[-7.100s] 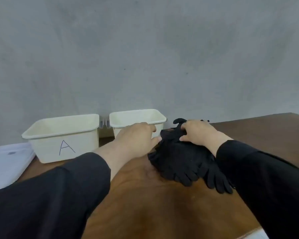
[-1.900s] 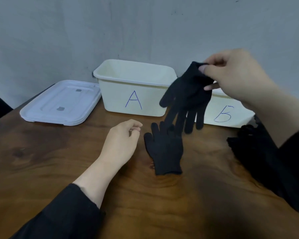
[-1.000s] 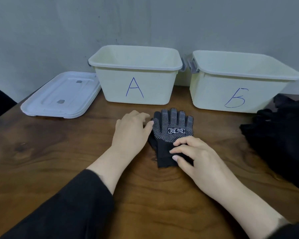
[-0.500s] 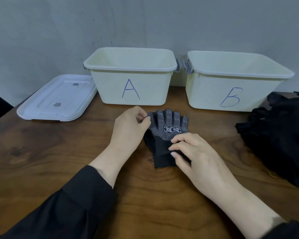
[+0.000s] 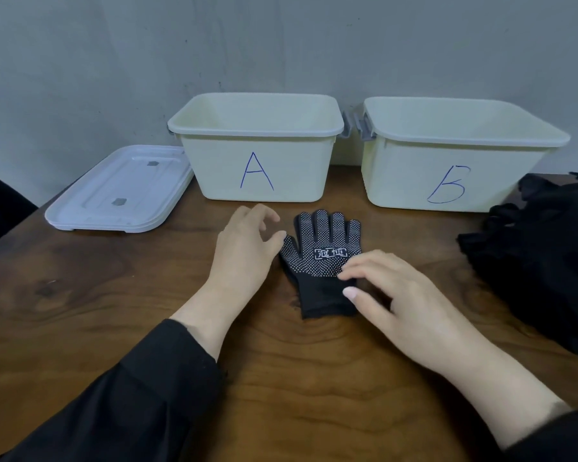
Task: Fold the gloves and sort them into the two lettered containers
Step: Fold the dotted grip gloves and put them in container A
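Plainly I read A [image 5: 257, 171] and B [image 5: 447, 185] on the tubs; the black dotted glove [image 5: 321, 261] lay flat, my left hand [image 5: 244, 251] and right hand [image 5: 391, 295] both loose-fingered, touching it.

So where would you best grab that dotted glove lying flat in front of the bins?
Probably at the plain cuff of the dotted glove, coming from the near side. It lies flat with fingers pointing toward the bins, and the cuff edge faces the person beside the right hand, easy to pinch and fold forward.

Both hands lie low, fingers relaxed: left hand [image 5: 244, 248] beside right hand [image 5: 391, 295].
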